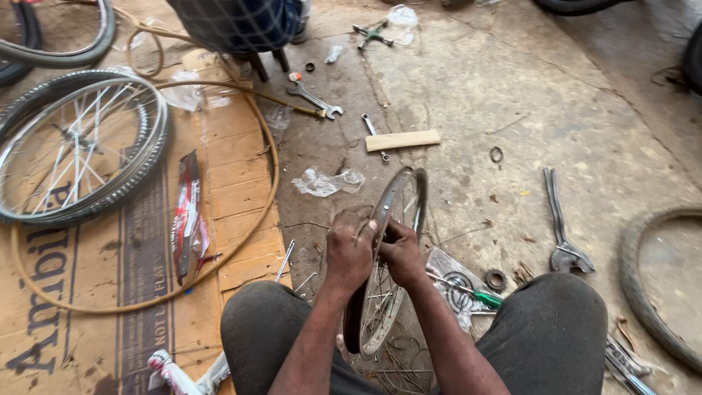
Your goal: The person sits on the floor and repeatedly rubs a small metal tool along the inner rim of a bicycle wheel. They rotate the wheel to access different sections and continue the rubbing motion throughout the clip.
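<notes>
A bare bicycle wheel rim (395, 219) is being held upright on edge between the person's knees, its lower part resting near the floor among loose spokes (398, 358). The rim is judged to be light and stiff, a thin metal hoop with hard edges; it is likely somewhat slippery where bright, and the fine spokes laced into it are judged easy to bend. The best hold is thought to be on the hoop itself, across its width, not on the spokes.

The upper arc is being gripped from both sides. The left hand (349, 252) is being wrapped over the rim's edge, its fingers curled and clamped on the metal. The right hand (402, 252) is being pressed against the opposite face, fingers closed on the rim, though whether something small is being pinched there cannot be told.

Just right of the rim, a green-handled screwdriver (479, 296) is lying on a plastic wrapper. Farther right, a pair of pliers (561, 234) is lying on the concrete floor (585, 110). Ahead, a wooden block (403, 140) and a spanner (314, 97) are lying. To the left, on flattened cardboard (234, 161), a complete spoked wheel with tyre (77, 146) is resting flat.
</notes>
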